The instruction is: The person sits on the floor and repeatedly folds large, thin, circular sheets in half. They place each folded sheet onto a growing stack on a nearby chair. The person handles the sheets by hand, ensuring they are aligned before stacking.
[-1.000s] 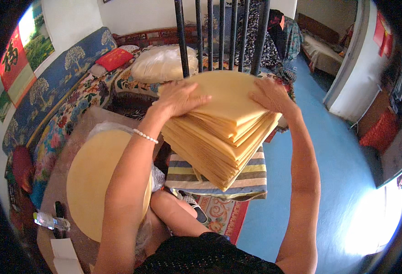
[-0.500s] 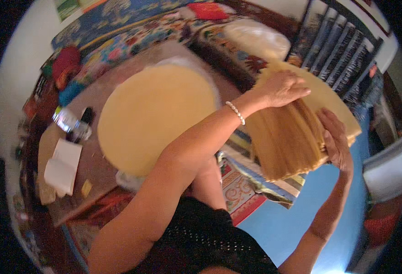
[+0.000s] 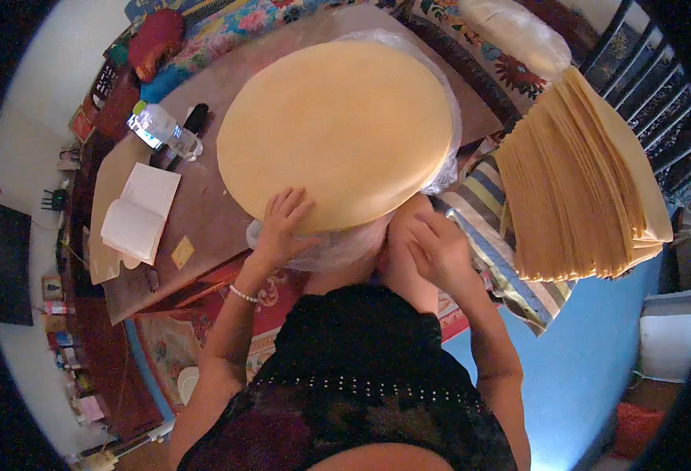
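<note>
A large round pale-yellow sheet [image 3: 334, 129], or a stack of such sheets, lies flat on clear plastic film [image 3: 440, 180] on the table. My left hand [image 3: 283, 226], a beaded bracelet at its wrist, rests with fingers spread on the near edge of the round. My right hand [image 3: 437, 250] is at my knee, its fingers loosely bent and apart, and nothing shows in them. To the right, a thick sheaf of folded yellow sheets [image 3: 577, 184] fans out on a striped cloth [image 3: 483, 192]; neither hand touches it.
On the table's left are a clear bottle [image 3: 169, 132], a dark object [image 3: 196, 118], an open notebook [image 3: 137, 212] and a small yellow piece [image 3: 182, 253]. A filled plastic bag [image 3: 518, 35] lies at the far right, beside black metal bars [image 3: 644, 86].
Both hands have left the folded sheaf at the right. My left hand has come back to the round's near edge, my right hand to my knee. The view has shifted too.
</note>
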`<state>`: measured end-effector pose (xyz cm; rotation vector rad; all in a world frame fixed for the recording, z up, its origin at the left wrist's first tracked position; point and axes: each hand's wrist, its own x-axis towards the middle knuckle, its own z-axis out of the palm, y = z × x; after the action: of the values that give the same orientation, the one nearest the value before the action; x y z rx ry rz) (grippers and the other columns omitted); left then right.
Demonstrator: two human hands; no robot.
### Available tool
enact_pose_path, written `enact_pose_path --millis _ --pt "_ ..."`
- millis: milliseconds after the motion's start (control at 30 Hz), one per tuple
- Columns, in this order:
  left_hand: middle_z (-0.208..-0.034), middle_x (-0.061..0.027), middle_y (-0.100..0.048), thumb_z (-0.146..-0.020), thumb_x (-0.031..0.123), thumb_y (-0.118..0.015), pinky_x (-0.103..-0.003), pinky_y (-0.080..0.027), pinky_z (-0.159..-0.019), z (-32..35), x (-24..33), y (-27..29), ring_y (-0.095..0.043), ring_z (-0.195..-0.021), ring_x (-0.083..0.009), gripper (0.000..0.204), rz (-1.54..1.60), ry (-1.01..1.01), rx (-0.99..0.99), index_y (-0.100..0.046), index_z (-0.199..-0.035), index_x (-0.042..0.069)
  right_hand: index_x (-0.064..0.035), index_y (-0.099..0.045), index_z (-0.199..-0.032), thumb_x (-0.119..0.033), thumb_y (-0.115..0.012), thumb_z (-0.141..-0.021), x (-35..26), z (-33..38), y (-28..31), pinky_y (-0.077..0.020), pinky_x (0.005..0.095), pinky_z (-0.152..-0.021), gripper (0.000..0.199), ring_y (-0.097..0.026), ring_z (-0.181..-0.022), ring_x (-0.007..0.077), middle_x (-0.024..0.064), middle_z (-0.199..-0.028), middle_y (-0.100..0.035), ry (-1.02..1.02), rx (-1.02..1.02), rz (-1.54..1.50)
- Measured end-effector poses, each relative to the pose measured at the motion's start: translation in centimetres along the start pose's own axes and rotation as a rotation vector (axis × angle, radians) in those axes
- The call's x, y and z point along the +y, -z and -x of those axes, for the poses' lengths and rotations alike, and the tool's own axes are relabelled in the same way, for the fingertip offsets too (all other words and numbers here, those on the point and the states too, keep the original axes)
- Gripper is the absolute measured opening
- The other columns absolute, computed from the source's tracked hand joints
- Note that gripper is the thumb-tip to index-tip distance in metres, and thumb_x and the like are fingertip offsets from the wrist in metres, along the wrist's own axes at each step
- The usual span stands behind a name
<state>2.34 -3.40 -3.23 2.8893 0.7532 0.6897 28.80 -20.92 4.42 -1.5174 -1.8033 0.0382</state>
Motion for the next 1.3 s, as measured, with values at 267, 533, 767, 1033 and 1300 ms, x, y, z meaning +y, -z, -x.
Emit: enact_pose_path --millis 267,533,767,1033,1300 --pt "-0.123 -0.0152 -0.051 -0.063 0.017 -0.075 -0.045 -0.034 -0.097 1.9 -0.7 -0.8 -0.045 -0.116 -0.0347 0.053 0.128 0.109 0.107 -0.055 -0.111 0.006 -0.0052 -0.058 -0.098 -0.013 -0.069 -0.067 4.4 -1.1 -9.5 -0.0416 0.0418 -0.070 0.034 -0.055 -0.085 0.0326 0.0130 -0.095 -0.058 -0.040 0.007 0.194" --pt "-0.120 -0.0124 -0.052 -0.059 0.015 -0.074 -0.043 -0.035 -0.095 1.1 0.0 0.4 -0.046 -0.113 -0.0317 0.053 0.065 0.089 0.089 -0.056 -0.109 0.008 -0.0047 -0.057 -0.096 -0.016 -0.072 -0.065 5.2 -0.5 -11.7 -0.0439 0.0424 -0.068 0.036 -0.056 -0.081 0.0341 0.0142 -0.093 -0.056 -0.081 -0.028 0.128" --pt "-0.118 -0.0117 -0.053 -0.058 0.014 -0.073 -0.043 -0.035 -0.095 0.7 0.2 0.3 -0.047 -0.112 -0.0306 0.052 0.028 0.086 0.112 -0.056 -0.107 0.009 -0.0040 -0.057 -0.089 -0.020 -0.066 -0.072 3.0 -1.6 -13.2 -0.0468 0.0426 -0.071 0.025 -0.054 -0.084 0.0349 0.0150 -0.091 -0.055 -0.068 -0.131 0.127" --pt "-0.117 -0.0115 -0.053 -0.060 0.014 -0.071 -0.043 -0.036 -0.093 0.9 0.1 0.1 -0.048 -0.110 -0.0300 0.048 0.028 0.085 0.111 -0.056 -0.105 0.008 -0.0057 -0.056 -0.088 -0.025 -0.069 -0.070 3.0 -1.7 -14.3 -0.0458 0.0426 -0.069 0.029 -0.054 -0.083 0.0324 0.0132 -0.087 -0.054 -0.098 -0.149 0.185" --pt "-0.108 -0.0134 -0.054 -0.063 0.016 -0.067 -0.039 -0.041 -0.087 0.0 0.3 0.2 -0.049 -0.104 -0.0307 0.040 -0.139 0.010 0.061 -0.055 -0.099 0.004 -0.0070 -0.052 -0.089 -0.021 -0.071 -0.066 1.8 -2.9 -14.2 -0.0433 0.0398 -0.066 0.033 -0.055 -0.080 0.0291 0.0104 -0.088 -0.054 0.069 -0.107 0.263"
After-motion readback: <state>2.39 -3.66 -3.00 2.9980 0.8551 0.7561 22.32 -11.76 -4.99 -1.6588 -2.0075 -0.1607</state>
